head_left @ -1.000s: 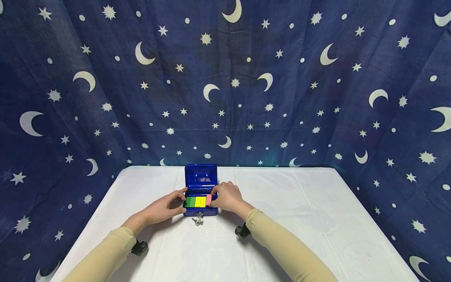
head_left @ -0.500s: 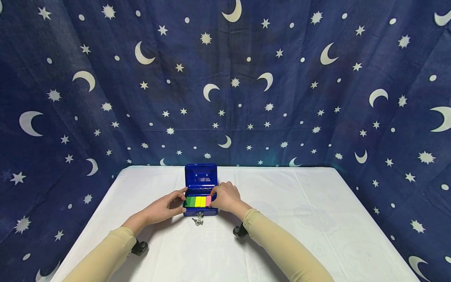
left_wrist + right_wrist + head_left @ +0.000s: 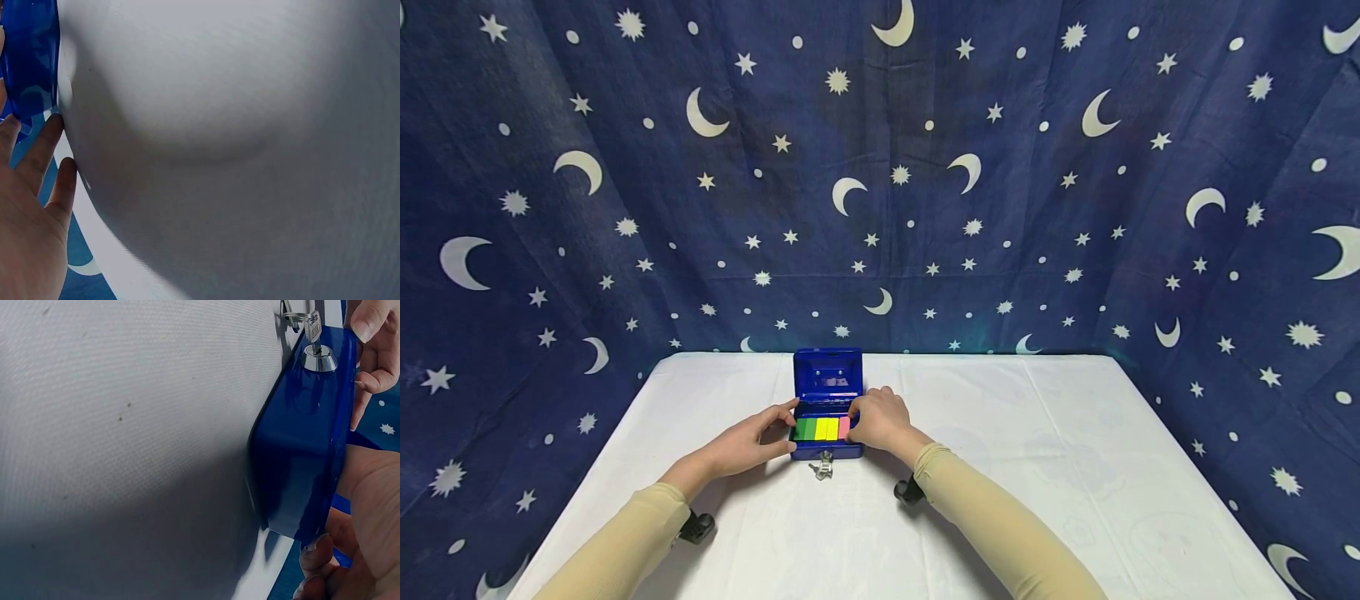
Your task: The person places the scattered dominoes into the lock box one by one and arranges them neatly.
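A small blue metal cash box point(image 3: 828, 452) stands on the table with its lid point(image 3: 827, 372) raised. Inside it, a row runs from green blocks point(image 3: 806, 429) through yellow blocks point(image 3: 827, 429) to a pink block point(image 3: 844, 427) at the right end. My left hand point(image 3: 745, 443) grips the box's left side, thumb at the front corner and fingers along the rim. With thumb and index finger, my right hand point(image 3: 882, 418) pinches the pink block over the right wall. In the right wrist view, its other fingers point(image 3: 315, 553) curl outside the wall. The block's right side is hidden.
A key ring with keys point(image 3: 823, 471) hangs from the lock point(image 3: 319, 359) on the box's front. White cloth covers the table point(image 3: 1000, 467), and a dark blue curtain point(image 3: 880, 167) with moons and stars surrounds it at the back and sides.
The pink block has gone down a little, its top now about level with the yellow ones. My right hand and forearm have shifted slightly left; my left hand stays put.
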### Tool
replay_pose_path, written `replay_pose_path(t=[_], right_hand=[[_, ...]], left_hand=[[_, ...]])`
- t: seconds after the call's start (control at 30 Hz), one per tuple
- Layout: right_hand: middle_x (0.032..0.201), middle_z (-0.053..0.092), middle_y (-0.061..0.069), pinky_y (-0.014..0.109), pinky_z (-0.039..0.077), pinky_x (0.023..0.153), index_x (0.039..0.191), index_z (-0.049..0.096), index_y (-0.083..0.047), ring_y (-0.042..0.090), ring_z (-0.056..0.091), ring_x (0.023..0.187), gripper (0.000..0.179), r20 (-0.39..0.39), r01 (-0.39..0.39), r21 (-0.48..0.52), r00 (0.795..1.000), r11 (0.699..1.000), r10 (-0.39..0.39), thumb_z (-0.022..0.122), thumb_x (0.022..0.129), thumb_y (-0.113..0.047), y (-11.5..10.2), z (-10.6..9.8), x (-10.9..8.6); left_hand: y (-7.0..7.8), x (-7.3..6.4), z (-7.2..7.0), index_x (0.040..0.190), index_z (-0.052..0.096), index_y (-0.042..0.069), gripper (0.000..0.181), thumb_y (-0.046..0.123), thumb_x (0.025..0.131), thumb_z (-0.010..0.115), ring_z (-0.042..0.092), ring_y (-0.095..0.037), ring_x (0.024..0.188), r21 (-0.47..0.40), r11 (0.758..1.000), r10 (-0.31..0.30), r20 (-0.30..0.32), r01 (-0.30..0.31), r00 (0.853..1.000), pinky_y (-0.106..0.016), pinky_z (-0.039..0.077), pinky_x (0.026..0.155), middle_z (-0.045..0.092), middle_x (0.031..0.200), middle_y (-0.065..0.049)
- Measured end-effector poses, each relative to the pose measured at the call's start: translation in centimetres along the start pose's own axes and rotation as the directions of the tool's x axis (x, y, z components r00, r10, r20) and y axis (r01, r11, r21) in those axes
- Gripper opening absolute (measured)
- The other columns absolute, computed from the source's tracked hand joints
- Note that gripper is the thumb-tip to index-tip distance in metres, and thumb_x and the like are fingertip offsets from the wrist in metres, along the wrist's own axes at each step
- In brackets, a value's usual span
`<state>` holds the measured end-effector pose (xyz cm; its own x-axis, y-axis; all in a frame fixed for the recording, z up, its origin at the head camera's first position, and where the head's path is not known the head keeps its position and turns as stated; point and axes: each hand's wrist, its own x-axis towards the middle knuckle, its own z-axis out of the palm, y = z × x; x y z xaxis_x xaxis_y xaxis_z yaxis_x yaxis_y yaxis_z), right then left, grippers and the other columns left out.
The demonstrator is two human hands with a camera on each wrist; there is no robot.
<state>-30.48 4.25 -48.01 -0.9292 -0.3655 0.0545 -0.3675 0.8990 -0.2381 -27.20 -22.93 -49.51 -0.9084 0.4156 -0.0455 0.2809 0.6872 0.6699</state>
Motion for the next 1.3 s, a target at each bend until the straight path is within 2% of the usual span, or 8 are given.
replay_pose_path(t=[0.47,0.9,1.17,1.3], right_hand=[[0.09,0.065,-0.005,0.036,0.043,0.075,0.094,0.076,-0.022,0.02,0.048,0.085,0.027,-0.004,0.0,0.002,1.0,1.0,0.0,0.088,0.075,-0.039,0.0,0.5,0.3],[0.093,0.068,-0.004,0.038,0.045,0.079,0.099,0.077,-0.022,0.021,0.052,0.088,0.031,0.008,0.018,0.026,1.0,0.999,-0.019,0.087,0.077,-0.04,0.3,0.1,-0.1],[0.102,0.072,-0.003,0.038,0.047,0.082,0.108,0.077,-0.019,0.022,0.055,0.093,0.04,0.0,0.035,0.09,0.999,0.995,-0.036,0.085,0.078,-0.044,0.6,-0.2,-0.5],[0.096,0.07,-0.001,0.036,0.046,0.078,0.111,0.077,-0.017,0.02,0.054,0.089,0.041,-0.035,0.052,0.153,0.998,0.987,-0.047,0.084,0.08,-0.043,1.1,-0.8,-0.9]], left_hand=[[0.1,0.0,-0.1,0.12,0.053,0.023,0.039,0.046,0.094,0.071,0.032,-0.027,0.149,-0.003,1.0,-0.002,0.001,0.002,1.0,-0.06,0.026,0.115,0.031,0.164,0.006],[0.2,0.2,0.0,0.118,0.053,0.024,0.038,0.046,0.094,0.071,0.033,-0.028,0.148,-0.006,1.0,-0.007,0.002,0.007,1.0,-0.061,0.026,0.115,0.031,0.164,0.006],[-0.2,0.3,0.2,0.119,0.053,0.024,0.037,0.046,0.095,0.07,0.031,-0.028,0.149,-0.005,1.0,-0.008,0.006,0.008,1.0,-0.061,0.025,0.116,0.03,0.164,0.005],[-0.3,0.2,0.2,0.118,0.053,0.025,0.037,0.047,0.094,0.07,0.031,-0.029,0.149,0.004,1.0,-0.013,0.002,0.013,1.0,-0.061,0.025,0.116,0.031,0.164,0.005]])
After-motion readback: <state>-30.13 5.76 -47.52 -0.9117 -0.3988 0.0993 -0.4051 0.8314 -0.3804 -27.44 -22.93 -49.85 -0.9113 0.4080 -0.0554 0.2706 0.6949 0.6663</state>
